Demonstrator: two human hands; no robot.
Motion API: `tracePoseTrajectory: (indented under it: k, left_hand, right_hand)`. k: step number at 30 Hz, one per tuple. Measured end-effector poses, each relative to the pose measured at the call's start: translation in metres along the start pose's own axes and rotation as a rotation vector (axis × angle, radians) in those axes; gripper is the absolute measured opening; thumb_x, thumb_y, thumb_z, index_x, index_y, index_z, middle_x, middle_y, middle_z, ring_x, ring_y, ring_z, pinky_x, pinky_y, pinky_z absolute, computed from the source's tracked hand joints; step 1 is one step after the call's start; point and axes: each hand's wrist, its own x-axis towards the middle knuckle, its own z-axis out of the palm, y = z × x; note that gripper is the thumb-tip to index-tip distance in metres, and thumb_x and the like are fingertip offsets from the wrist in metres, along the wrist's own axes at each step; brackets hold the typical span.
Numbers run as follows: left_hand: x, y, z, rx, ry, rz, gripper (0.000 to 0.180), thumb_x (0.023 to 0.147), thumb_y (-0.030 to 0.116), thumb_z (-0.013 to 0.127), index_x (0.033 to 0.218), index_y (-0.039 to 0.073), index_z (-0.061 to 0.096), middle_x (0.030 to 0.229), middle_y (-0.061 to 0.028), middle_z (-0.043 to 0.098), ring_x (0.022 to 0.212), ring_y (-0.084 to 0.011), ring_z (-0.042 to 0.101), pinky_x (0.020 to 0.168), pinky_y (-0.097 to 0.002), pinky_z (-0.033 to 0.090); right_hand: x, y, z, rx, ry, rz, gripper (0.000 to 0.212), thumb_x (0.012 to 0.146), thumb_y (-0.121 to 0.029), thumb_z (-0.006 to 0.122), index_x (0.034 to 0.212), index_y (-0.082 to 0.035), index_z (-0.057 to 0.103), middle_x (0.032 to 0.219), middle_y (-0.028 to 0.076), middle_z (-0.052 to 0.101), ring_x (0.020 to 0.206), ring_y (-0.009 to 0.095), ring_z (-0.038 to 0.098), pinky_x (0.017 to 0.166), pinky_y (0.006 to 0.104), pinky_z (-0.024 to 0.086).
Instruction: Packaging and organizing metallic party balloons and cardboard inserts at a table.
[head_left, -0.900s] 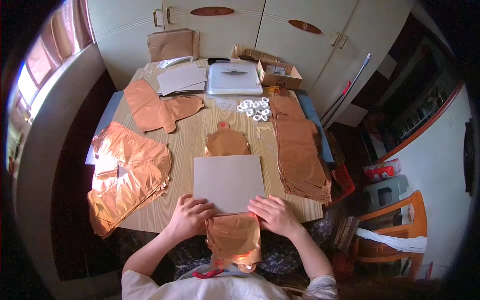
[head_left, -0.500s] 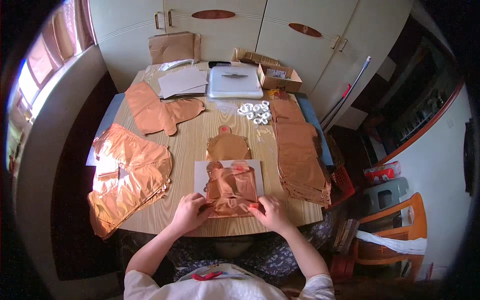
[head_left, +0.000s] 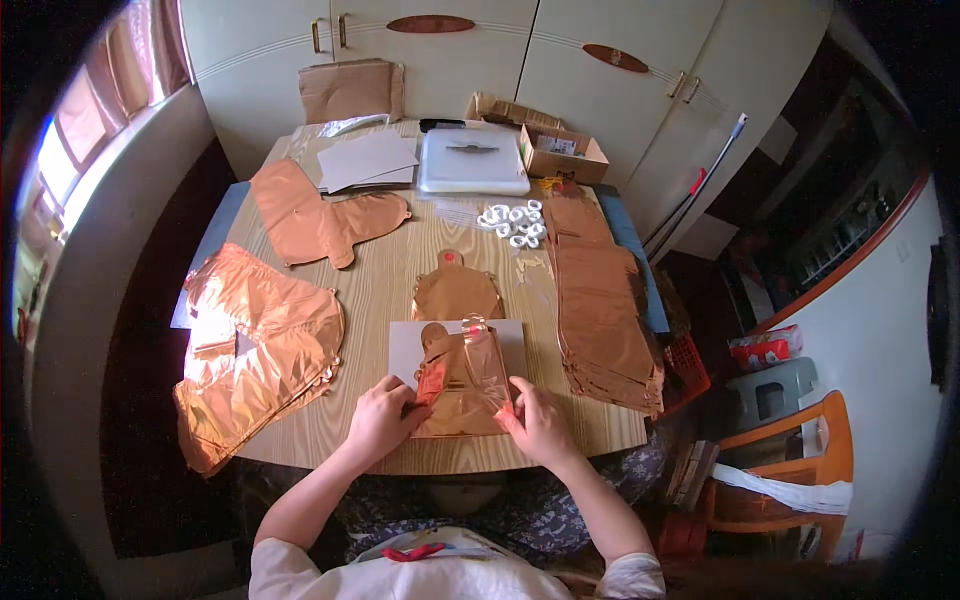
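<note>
Copper-coloured foil [head_left: 462,412], shiny and creased, lies over a pale card [head_left: 404,345] near the front of the worktop [head_left: 372,290], a rounded lobe at its upper left, reddish gleams along both sides. The left hand [head_left: 380,422] bends its fingers narrowly at one edge, the right hand [head_left: 545,425] at the other; whether either pinches, I can't tell.

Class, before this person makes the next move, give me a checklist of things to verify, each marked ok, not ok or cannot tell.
1. Left hand at the left side of the copper-coloured foil: ok.
2. Right hand at its right side: ok.
3. Grey card beneath the foil: ok.
4. Foil smooth: not ok, creases show.
5. White rings clear of both hands: ok.
6. Foil firmly pinched: cannot tell.
</note>
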Motion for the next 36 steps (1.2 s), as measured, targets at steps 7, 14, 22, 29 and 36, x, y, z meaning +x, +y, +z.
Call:
tracePoseTrajectory:
  k: [7,14,22,29,36]
  left_hand:
    - [0.003,-0.003,0.003,0.012,0.025,-0.017,0.025,0.078,0.026,0.074,0.081,0.002,0.066,0.086,-0.0119,0.06,0.075,-0.0307,0.064,0.068,-0.0404,0.052]
    - [0.003,-0.005,0.008,0.085,0.071,-0.008,0.026,0.08,0.027,0.073,0.084,0.004,0.063,0.084,-0.0111,0.059,0.068,-0.0302,0.062,0.064,-0.0415,0.052]
    - [-0.018,0.028,0.002,0.169,0.129,0.149,0.027,0.082,0.017,0.066,0.103,0.001,0.06,0.112,-0.0186,0.054,0.098,-0.0371,0.058,0.084,-0.047,0.048]
    - [-0.048,0.045,0.013,0.362,-0.22,0.359,0.086,0.08,0.06,0.062,0.136,-0.001,0.043,0.141,-0.0244,0.041,0.136,-0.0403,0.033,0.112,-0.0498,0.027]
    - [-0.044,0.034,0.008,0.46,-0.27,0.374,0.092,0.076,0.077,0.049,0.141,0.012,0.043,0.146,-0.0233,0.034,0.137,-0.0478,0.026,0.111,-0.0544,0.024]
  right_hand:
    - [0.005,-0.004,0.0,-0.064,-0.035,-0.041,0.061,0.082,-0.01,0.07,0.134,-0.004,0.039,0.101,0.019,0.056,0.089,0.034,0.06,0.079,0.0436,0.049]
    - [0.004,-0.003,0.004,0.063,-0.082,-0.084,0.045,0.084,-0.006,0.066,0.127,-0.003,0.052,0.134,0.018,0.04,0.104,0.036,0.055,0.089,0.0437,0.048]
    - [0.007,-0.007,-0.005,-0.232,-0.117,-0.162,0.039,0.087,-0.015,0.063,0.123,-0.002,0.056,0.132,0.012,0.044,0.109,0.033,0.053,0.091,0.0433,0.044]
    - [0.007,-0.009,-0.004,-0.228,-0.101,-0.185,0.041,0.086,-0.016,0.063,0.124,-0.001,0.056,0.134,0.013,0.046,0.11,0.032,0.053,0.091,0.0436,0.044]
    - [0.006,-0.013,-0.005,-0.205,-0.102,-0.135,0.04,0.085,-0.012,0.064,0.123,-0.002,0.057,0.132,0.015,0.048,0.116,0.033,0.052,0.096,0.0425,0.043]
